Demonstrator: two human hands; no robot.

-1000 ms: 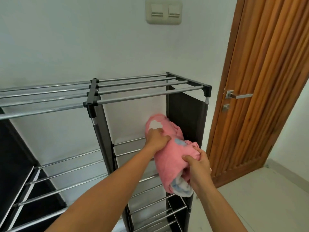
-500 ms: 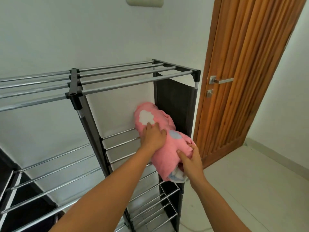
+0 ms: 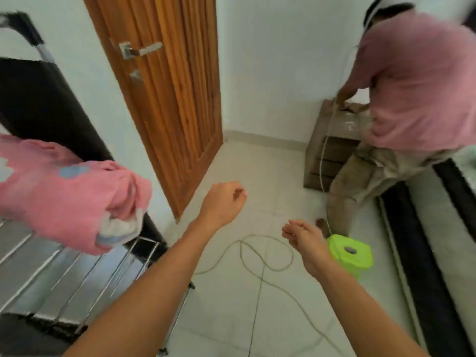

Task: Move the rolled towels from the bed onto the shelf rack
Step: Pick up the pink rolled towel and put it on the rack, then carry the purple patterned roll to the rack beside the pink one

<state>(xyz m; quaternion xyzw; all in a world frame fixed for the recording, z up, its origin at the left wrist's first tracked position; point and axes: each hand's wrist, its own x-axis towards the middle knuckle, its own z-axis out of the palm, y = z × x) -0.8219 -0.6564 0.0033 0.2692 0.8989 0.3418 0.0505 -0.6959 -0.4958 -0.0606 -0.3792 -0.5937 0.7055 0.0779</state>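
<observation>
Towel (image 3: 59,191) on rack (image 3: 77,276): soft, light (grip mid-roll). Left hand (image 3: 222,204) loosely curled, right hand (image 3: 305,237) relaxed, both empty.

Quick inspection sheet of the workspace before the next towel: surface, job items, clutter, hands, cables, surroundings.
Surface: shelf rack of metal bars with dark side panels, at left; view blurred.
Job's things: pink rolled towel lies on the rack, its near end overhanging the rack's edge; no other towel seen.
Clutter: green holder with a paper roll on the floor.
Hands: left hand loosely curled, holding nothing; right hand relaxed, holding nothing; both off the towel.
Cables: thin cord looped over the floor tiles, running under both arms.
Surroundings: wooden door shut; another person bent over a brown box; bed edge at right.
</observation>
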